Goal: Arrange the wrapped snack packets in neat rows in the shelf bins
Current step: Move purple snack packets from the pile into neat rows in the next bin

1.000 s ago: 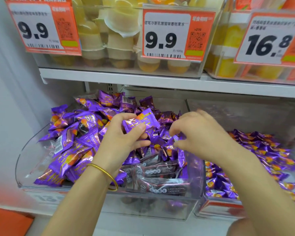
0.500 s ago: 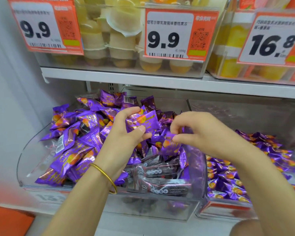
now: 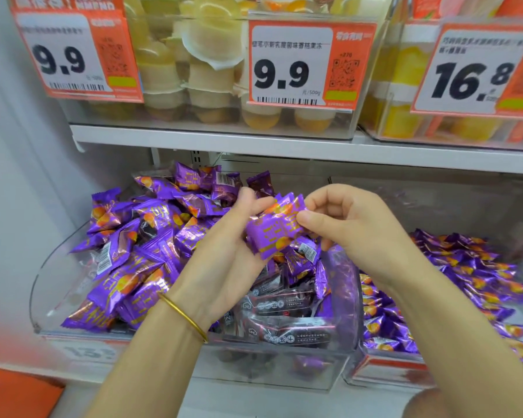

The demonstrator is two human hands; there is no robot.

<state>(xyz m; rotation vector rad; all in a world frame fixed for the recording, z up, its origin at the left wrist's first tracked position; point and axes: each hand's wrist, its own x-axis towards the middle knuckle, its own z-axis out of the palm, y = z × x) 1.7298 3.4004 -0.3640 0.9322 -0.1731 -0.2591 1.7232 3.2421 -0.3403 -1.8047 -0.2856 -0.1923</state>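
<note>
A purple snack packet [image 3: 274, 227] with orange print is held above the clear left bin [image 3: 52, 267]. My left hand [image 3: 224, 254] grips it from the left, with more packets stacked behind it. My right hand [image 3: 344, 224] pinches its right end between thumb and fingers. Below lies a loose heap of purple packets [image 3: 139, 251] filling the left bin. Several dark brown packets [image 3: 284, 306] lie at that bin's front right.
A second clear bin [image 3: 384, 369] on the right holds more purple packets [image 3: 465, 282]. The white shelf board [image 3: 284, 146] above carries bins of jelly cups [image 3: 203, 70] with orange price tags [image 3: 308, 61]. A grey wall panel closes the left side.
Both hands rose from the heap and came together. My right hand left the packets in the pile and now pinches the packet that my left hand holds.
</note>
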